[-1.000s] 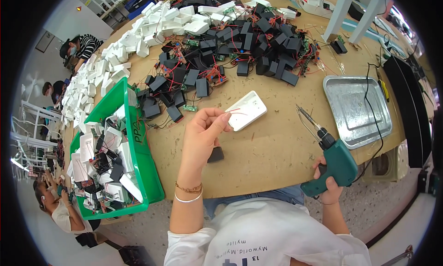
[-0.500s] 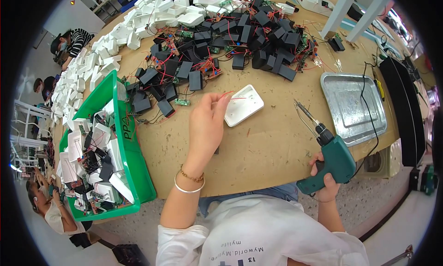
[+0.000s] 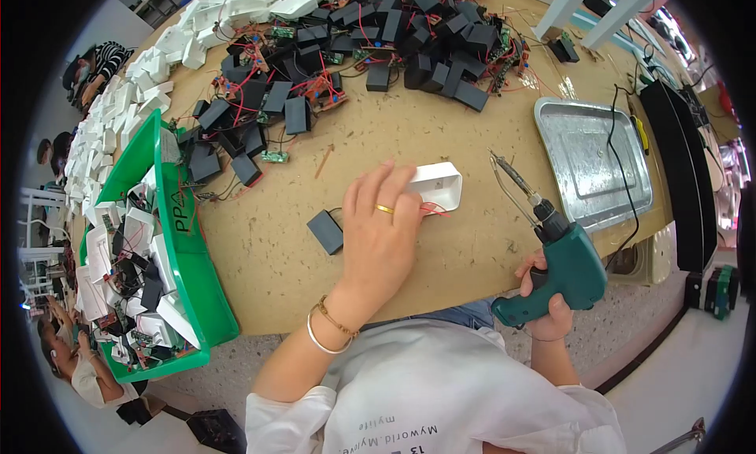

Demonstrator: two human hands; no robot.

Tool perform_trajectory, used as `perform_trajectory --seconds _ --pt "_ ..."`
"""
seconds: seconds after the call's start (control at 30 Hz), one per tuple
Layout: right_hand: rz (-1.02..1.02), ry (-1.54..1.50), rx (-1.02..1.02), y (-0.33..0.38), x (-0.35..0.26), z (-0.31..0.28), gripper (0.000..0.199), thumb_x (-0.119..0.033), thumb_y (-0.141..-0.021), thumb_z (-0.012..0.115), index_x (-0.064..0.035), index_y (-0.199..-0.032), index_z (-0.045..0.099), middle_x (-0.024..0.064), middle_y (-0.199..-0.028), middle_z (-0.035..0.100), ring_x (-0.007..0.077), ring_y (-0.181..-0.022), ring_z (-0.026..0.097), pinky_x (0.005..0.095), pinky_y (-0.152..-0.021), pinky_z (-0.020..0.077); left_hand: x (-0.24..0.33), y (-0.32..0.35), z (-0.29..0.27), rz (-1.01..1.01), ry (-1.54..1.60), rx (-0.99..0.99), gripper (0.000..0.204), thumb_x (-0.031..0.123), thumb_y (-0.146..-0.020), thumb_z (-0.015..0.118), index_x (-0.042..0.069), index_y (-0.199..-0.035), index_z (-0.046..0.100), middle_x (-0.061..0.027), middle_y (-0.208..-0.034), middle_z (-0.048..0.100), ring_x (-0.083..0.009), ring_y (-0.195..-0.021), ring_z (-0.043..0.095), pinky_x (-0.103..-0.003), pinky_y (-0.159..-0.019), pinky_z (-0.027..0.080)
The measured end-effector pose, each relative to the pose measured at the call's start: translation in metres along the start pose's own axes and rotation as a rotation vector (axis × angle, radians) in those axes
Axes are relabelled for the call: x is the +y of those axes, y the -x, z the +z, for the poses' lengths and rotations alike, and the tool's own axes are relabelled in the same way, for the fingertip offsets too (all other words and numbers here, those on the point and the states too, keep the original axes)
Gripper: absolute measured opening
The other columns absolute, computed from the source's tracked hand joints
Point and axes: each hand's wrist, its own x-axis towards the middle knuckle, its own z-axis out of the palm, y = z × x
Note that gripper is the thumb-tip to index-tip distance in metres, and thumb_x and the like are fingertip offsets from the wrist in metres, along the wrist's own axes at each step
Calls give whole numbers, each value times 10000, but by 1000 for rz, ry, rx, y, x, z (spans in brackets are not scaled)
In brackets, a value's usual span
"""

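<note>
Near the middle of the frame, the left hand [image 3: 378, 237] lay flat, palm down and fingers spread, over one end of a small white plastic rectangular casing [image 3: 438, 186] resting on the brown chipboard table [image 3: 283, 257]; thin red wires showed at its edge by the fingertips. That grip was loose, pressing rather than clutching. At lower right, the right hand [image 3: 547, 308] was clenched around the handle of a green pistol-shaped soldering gun [image 3: 563, 257], whose metal tip pointed up-left, just beside the casing but apart from it. As I judged it, the unit was only being steadied and the tip had yet to meet it, so the job on this piece was barely started.

A black rectangular box [image 3: 324, 231] sat just left of the hand. Across the top of the frame lay a heap of black boxes with red wires and circuit boards [image 3: 378, 44], seemingly waiting. White casings [image 3: 150, 100] stretched along the upper left, a green plastic bin [image 3: 201, 273] of mixed parts filled the lower left, and a metal tray [image 3: 591, 159] sat at right. Nothing blocked the tip's path.
</note>
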Motion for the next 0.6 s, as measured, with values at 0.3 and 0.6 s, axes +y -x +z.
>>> perform_trajectory --seconds 0.3,0.6 --pt "42 353 -108 40 5 -10 587 -356 -788 677 80 -1153 530 184 -1091 569 283 -912 595 422 -866 449 13 8 19 -210 66 124 236 26 -788 656 34 -914 456 -165 -1253 480 -375 -1121 448 -472 -920 373" --pt "-64 645 -156 28 -1 8 396 -308 -799 664 38 -986 620 186 -1010 617 342 -991 579 440 -891 439 11 -3 16 -60 -130 169 172 66 -824 614 44 -884 455 -119 -1197 529 -317 -1099 478 -489 -951 365"
